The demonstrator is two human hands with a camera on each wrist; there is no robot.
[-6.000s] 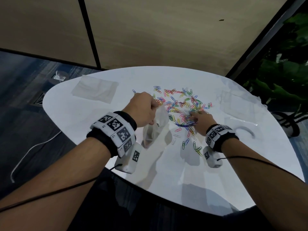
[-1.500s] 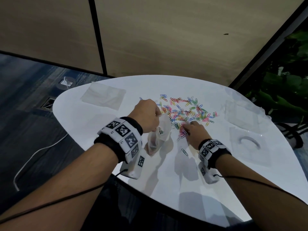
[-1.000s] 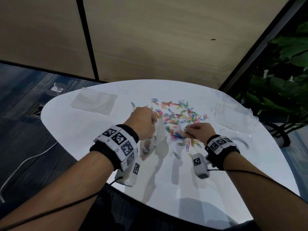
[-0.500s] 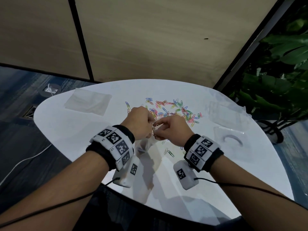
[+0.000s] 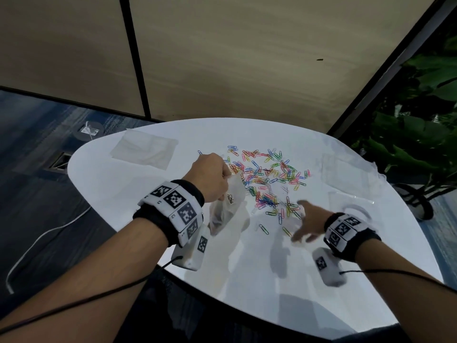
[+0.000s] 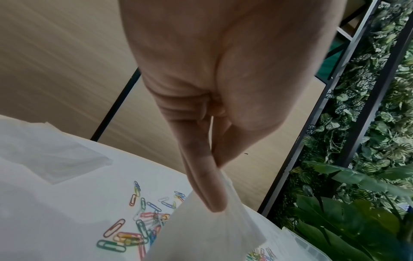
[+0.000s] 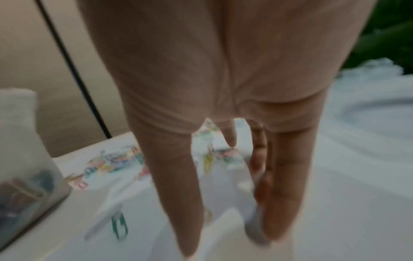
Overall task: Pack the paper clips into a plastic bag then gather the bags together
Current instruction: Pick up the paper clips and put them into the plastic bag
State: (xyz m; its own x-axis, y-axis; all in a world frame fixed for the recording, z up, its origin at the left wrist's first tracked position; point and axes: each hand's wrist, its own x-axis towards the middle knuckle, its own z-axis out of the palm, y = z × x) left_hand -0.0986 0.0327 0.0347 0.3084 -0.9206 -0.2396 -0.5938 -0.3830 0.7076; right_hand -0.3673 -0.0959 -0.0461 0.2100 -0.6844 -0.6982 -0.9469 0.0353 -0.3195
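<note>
Left hand (image 5: 210, 179) pinches the rim of a bag (image 5: 226, 211) between thumb and fingers, so it hangs just above the tabletop (image 5: 247, 280) near the middle, some clips already inside. Right hand (image 5: 305, 222) hovers with fingers spread and empty over the near edge of the clips (image 5: 267, 179), which lie scattered from the middle toward the far edge. Clips look light, stiff and slippery, best pinched a few together; the bag is thin and limp, so hold it by the rim.
</note>
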